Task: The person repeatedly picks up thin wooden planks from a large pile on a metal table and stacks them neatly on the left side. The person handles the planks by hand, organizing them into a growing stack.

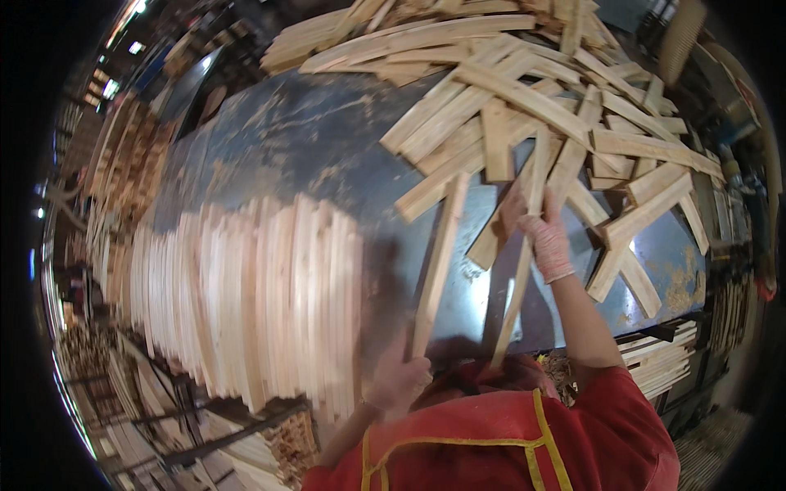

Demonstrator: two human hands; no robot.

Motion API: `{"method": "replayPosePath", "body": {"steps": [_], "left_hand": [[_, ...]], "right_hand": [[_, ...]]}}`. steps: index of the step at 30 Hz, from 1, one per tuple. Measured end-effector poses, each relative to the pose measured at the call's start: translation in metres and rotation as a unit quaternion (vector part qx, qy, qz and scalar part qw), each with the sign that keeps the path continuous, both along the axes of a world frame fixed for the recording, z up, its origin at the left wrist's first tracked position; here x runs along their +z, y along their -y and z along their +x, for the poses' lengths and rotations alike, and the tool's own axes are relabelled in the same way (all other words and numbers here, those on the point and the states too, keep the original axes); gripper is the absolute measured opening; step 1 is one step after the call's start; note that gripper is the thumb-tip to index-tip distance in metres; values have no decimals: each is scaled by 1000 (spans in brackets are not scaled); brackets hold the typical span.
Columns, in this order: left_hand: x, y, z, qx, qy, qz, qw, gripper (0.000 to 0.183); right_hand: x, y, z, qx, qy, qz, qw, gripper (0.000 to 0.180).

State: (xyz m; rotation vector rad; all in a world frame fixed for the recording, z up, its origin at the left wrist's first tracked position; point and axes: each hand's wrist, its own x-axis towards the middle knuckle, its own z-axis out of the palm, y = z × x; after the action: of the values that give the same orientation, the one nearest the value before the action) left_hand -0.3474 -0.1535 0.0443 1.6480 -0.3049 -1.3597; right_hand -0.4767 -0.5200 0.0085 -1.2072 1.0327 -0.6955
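Note:
My left hand (398,375), blurred, grips the near end of a pale wooden board (439,264) that slants away from me above the metal tabletop. In a knit work glove, my right hand (545,236) closes around the middle of a second narrow board (519,297), whose near end reaches towards my red apron (454,423). Just beyond my right hand lies a loose, crisscrossed heap of boards (522,92). Left of my left hand, many narrow boards stand side by side in a tight row (264,294).
Sawdust is scattered over the dark metal table (276,141). Stacked lumber (132,166) rises beyond its left side. More boards (660,359) sit below the right edge, and a ribbed hose (683,40) hangs at the far right. A rack with wood pieces (227,439) stands at lower left.

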Motion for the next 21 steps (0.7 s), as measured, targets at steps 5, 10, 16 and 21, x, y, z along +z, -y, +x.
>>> {"method": "replayPosePath", "body": {"steps": [5,10,16,21], "left_hand": [[9,-59,15,98,-41,-47,993,72],[-5,-78,29,-127,511,160,835,74],[-51,-72,34,-118,680,179,702,85],[-55,-71,43,-156,702,189,668,89]], "right_hand": [[-27,-112,96,241,-309,-110,913,57],[-24,-186,162,443,-263,-189,836,59],[-15,-116,173,497,-246,-286,781,55],[-39,14,186,298,-387,-648,584,30]]}}
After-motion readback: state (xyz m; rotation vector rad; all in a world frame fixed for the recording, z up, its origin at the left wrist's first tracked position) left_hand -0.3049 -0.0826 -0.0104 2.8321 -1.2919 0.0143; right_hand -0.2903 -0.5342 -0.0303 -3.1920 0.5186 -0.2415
